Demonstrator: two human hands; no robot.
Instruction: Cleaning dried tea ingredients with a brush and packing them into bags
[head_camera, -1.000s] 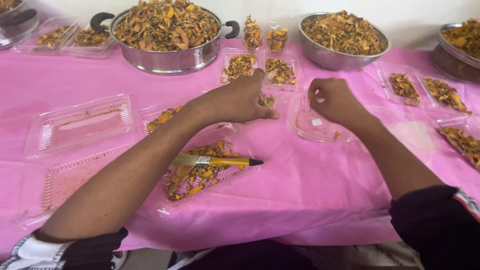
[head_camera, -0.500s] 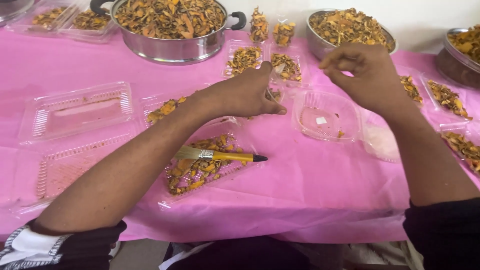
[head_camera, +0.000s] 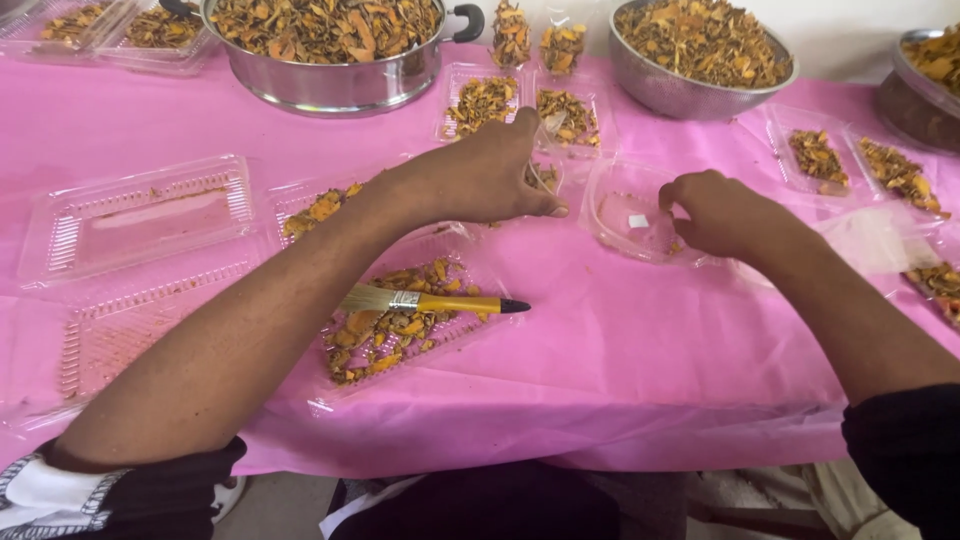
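— Grips now?
— Pinched shut, the right hand (head_camera: 725, 215) has dropped into the clear dish (head_camera: 620, 215); what it holds, I cannot tell. Nor whether the left hand (head_camera: 480, 180), curled by a tray (head_camera: 548, 175), grips.
— Around?
— Pink table (head_camera: 650, 340), pot (head_camera: 340, 82), brush (head_camera: 440, 300).

Clear plastic container (head_camera: 632, 212) | nearly empty, few orange flakes, small white label | upright on pink tablecloth (head_camera: 620, 340)
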